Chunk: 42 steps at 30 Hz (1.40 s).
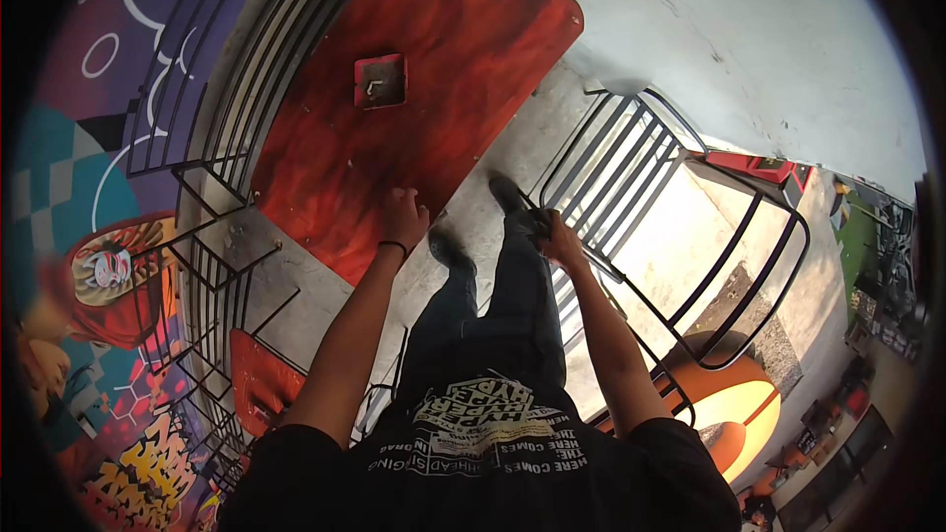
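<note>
A table with a mottled red and black top (424, 69) stretches out ahead of me. My left hand (402, 217) rests at or just over its near edge, fingers spread and nothing seen in them. On the top lies a square red tray (381, 59) with a small pale item inside. My right hand (562, 241) is closed beside my leg, around a dark thing (537, 222) that blends with the trousers and the chair frame. Right next to that hand stands a black metal chair (616, 172) with a slatted seat.
A long slatted black metal bench (261, 69) runs along the table's left side, by a painted wall (118, 128). Another red surface (261, 379) is at the lower left. An orange rounded object (729, 404) stands behind the chair at right. A pale wall (749, 39) rises at upper right.
</note>
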Motion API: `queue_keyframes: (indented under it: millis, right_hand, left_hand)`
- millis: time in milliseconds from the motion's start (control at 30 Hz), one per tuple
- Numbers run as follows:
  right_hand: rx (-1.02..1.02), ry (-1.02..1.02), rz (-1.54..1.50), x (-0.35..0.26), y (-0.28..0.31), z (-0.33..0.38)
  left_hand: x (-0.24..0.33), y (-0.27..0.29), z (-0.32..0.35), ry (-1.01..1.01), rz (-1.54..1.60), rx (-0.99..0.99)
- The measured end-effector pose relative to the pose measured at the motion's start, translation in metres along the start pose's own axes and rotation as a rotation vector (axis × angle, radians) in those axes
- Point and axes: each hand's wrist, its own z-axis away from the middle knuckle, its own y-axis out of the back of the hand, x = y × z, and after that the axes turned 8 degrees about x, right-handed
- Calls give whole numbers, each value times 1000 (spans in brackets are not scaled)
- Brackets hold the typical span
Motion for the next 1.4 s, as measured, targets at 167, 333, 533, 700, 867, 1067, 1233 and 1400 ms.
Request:
queue_keyframes:
  millis: [167, 333, 533, 700, 867, 1067, 1233, 1400]
  right_hand:
    - [191, -6, 62, 65, 39, -76]
    - [384, -46, 131, 156, 81, -209]
    - [839, -15, 372, 194, 127, -375]
    - [955, -54, 315, 170, 60, -357]
    - [408, 155, 284, 175, -5, -233]
    - [280, 398, 448, 224, 23, -236]
    - [864, 40, 474, 183, 109, -362]
    - [764, -11, 475, 194, 88, -342]
  left_hand:
    - [42, -25, -88, -201, -92, 128]
    - [60, -61, -147, -228, -159, 222]
    - [56, -95, -148, -109, -320, 342]
    - [50, -95, -150, -84, -289, 332]
    - [47, -94, -146, -65, -295, 332]
    - [46, -98, -144, -64, -245, 312]
    - [46, -96, -148, -90, -229, 325]
    - [47, -97, -149, -85, -211, 329]
